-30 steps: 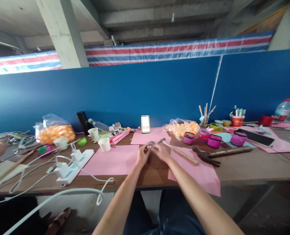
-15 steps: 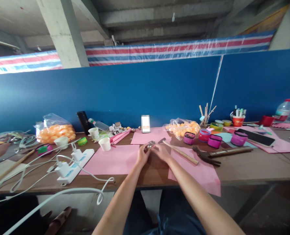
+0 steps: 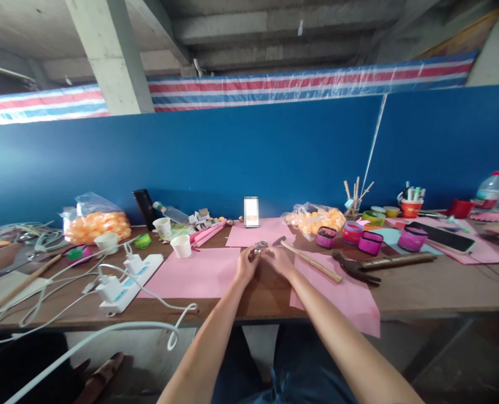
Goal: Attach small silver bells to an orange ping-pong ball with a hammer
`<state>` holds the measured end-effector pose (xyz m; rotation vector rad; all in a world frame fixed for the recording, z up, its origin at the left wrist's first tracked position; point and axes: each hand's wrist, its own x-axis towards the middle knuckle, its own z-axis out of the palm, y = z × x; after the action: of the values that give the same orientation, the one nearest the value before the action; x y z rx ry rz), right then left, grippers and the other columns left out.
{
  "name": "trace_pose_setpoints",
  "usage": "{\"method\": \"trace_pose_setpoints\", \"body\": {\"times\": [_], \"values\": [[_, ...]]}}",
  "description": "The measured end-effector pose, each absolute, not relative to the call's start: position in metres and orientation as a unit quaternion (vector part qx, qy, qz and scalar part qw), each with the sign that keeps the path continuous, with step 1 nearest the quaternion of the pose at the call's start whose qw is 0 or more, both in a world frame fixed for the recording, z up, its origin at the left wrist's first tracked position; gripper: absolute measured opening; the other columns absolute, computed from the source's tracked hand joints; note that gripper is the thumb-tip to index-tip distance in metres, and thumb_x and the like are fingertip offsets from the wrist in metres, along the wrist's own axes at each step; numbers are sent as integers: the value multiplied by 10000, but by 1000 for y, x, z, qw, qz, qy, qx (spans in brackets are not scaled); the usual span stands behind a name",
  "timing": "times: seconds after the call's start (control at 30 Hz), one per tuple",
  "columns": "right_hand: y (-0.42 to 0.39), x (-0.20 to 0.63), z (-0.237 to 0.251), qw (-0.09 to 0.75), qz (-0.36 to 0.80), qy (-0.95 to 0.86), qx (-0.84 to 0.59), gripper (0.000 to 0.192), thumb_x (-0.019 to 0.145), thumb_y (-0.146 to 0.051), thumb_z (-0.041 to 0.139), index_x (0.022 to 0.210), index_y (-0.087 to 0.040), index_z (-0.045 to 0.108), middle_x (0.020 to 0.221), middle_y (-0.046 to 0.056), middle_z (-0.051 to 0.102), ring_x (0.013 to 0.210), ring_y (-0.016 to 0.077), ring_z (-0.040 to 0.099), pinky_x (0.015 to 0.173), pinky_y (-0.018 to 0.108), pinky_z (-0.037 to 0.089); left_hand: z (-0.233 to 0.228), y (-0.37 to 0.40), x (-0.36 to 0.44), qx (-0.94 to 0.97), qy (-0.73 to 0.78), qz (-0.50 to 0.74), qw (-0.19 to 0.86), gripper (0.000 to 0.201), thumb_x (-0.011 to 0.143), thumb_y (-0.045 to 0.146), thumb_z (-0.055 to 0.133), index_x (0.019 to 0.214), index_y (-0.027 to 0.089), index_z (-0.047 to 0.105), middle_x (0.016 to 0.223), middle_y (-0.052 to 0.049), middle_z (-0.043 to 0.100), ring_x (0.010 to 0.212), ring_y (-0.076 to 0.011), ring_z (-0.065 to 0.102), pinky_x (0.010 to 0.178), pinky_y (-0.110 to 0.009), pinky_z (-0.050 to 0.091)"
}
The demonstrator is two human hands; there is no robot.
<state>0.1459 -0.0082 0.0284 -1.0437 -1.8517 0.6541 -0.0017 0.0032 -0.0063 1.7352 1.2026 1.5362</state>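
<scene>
Nothing on the table is shifting between the earlier frames and now; only our head is tipping slightly, so the whole scene is sliding a little in view. Our hands are staying where they were.

We are holding a small shiny piece (image 3: 259,246) between both hands, near the middle of the table (image 3: 421,289), a bit in from its front edge. Our left hand (image 3: 246,264) is pinching it from the left, fingers closed on it; our right hand (image 3: 277,259) is meeting it from the right, fingertips together on the same piece. Too small to tell what the piece is. We judge both forearms are reaching straight forward so the piece is sitting centred under the camera.

Pink sheets (image 3: 198,274) are lying under and beside the hands, probably as a work mat. A hammer (image 3: 308,261) is lying just right of our right hand, handle pointing to the front-right, within easy reach. Pliers (image 3: 354,269) are resting further right. Small pink tubs (image 3: 369,242) are standing toward the back edge. A power strip (image 3: 127,283) with cables is sitting toward the left front edge, and a bag of orange balls (image 3: 95,223) is at the back left.
</scene>
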Motion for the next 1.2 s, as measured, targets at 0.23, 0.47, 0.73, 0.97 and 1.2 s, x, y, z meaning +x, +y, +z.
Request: {"method": "trace_pose_setpoints", "body": {"times": [0.23, 0.47, 0.73, 0.97, 1.2], "values": [[-7, 146, 28, 439, 264, -751, -417, 231, 760, -357, 539, 796, -153, 641, 827, 66, 683, 776, 200, 619, 730, 297, 445, -7, 4, -1, 641, 452, 569, 246, 366, 627, 67, 587, 980, 162, 587, 937, -62, 634, 805, -160, 601, 728, -287, 483], [-6, 147, 26, 438, 265, -756, -408, 235, 774, -361, 521, 807, -159, 637, 843, 62, 679, 793, 198, 616, 739, 296, 443, -8, 4, -2, 647, 449, 562, 252, 367, 631, 67, 581, 984, 165, 582, 940, -62, 637, 804, -159, 603, 728, -285, 481], [-5, 146, 25, 438, 264, -757, -406, 227, 771, -363, 526, 798, -163, 631, 883, 68, 676, 819, 201, 615, 757, 301, 441, -10, 6, -2, 650, 435, 570, 252, 370, 630, 55, 574, 982, 169, 580, 943, -58, 633, 828, -160, 603, 742, -288, 483], [-4, 146, 23, 438, 260, -760, -403, 211, 774, -346, 525, 796, -166, 634, 870, 64, 677, 806, 200, 615, 760, 304, 438, -14, 9, -3, 643, 442, 573, 251, 381, 625, 64, 591, 990, 170, 578, 938, -62, 634, 842, -171, 602, 762, -313, 483], [-3, 146, 22, 438, 261, -763, -397, 215, 777, -343, 522, 799, -160, 633, 882, 69, 673, 810, 201, 611, 757, 302, 439, -13, 9, -3, 644, 438, 573, 255, 393, 616, 35, 568, 986, 169, 575, 945, -60, 626, 845, -170, 599, 759, -310, 486]]}}
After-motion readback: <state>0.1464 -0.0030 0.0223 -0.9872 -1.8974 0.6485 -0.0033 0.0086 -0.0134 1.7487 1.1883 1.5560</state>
